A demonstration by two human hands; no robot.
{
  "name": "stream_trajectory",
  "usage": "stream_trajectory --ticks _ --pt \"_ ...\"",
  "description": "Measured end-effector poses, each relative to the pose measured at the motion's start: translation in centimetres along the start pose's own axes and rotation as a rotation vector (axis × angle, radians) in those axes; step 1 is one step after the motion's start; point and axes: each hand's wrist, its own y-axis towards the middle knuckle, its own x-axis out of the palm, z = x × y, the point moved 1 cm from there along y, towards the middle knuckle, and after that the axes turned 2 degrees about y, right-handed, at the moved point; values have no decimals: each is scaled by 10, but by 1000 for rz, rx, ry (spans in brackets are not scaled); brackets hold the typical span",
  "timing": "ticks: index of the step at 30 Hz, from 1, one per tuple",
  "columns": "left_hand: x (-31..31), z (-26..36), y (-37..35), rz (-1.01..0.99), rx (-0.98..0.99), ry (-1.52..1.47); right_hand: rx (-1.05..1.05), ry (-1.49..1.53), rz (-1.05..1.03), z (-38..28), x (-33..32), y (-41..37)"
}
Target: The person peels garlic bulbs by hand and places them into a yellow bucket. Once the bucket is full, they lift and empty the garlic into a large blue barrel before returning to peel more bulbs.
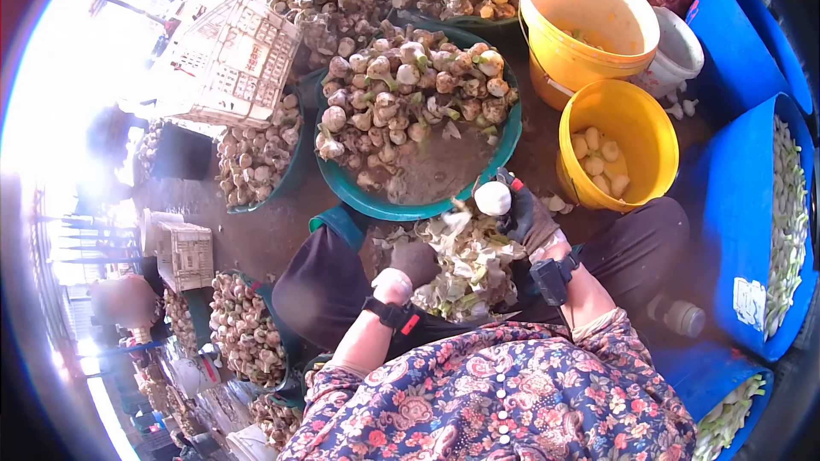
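My right hand (525, 215), in a dark glove, holds a peeled white garlic bulb (493, 198) just past the near rim of a green basin (506, 154). Unpeeled garlic bulbs (384, 102) are heaped in that basin. My left hand (416, 265), also gloved, is lower and to the left, by a pile of pale peelings (474, 269) between my legs; its fingers are blurred and partly hidden. A yellow bucket (653, 141) with several white bulbs (598, 162) in it stands beyond my right hand.
A larger yellow bucket (547, 13) and a white bucket (683, 47) are at the upper right. Blue containers (726, 230) line the right side. At the left are a white crate (243, 51) and more garlic piles (243, 324). Another person (128, 303) is at the far left.
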Motion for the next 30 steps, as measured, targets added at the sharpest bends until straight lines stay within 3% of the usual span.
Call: stream_trajectory --ticks 2,3,6,7,8,10,12,13,16,17,21,23,26,27,30 --pt "-26 -3 -10 9 -71 -15 -37 -37 -62 -1 -5 7" --pt "-22 -16 -2 30 -104 -63 -36 -294 -3 -12 -1 -4" --pt "-43 -23 -1 -7 -85 -183 -346 -792 435 -29 15 -14" --pt "-31 -33 9 256 23 -295 -274 -677 346 -37 8 -13" --pt "-24 -47 27 245 -57 -318 -407 -281 144 -38 3 -8" --pt "-53 -50 35 262 -308 -447 -131 382 -439 -65 9 -22" --pt "-45 -80 79 402 -494 -392 -232 274 -674 -84 40 -46" --pt "-38 -95 101 473 -580 -361 -197 263 -608 -87 46 -48" --pt "-31 -115 147 442 -586 -363 -181 67 -104 -65 21 -23" --pt "-26 -121 164 268 -593 -338 -192 -66 50 -54 18 -17" --pt "-17 -103 163 271 -270 -346 -78 -436 132 -22 13 5" --pt "-36 -72 135 317 -106 -586 -73 -629 237 -6 16 10" --pt "-51 -15 93 406 205 -913 -456 -1087 212 16 -1 24" --pt "-52 4 81 410 301 -1025 -481 -1107 272 19 11 18" --pt "-69 42 38 473 296 -887 -667 -1470 364 11 28 -1"
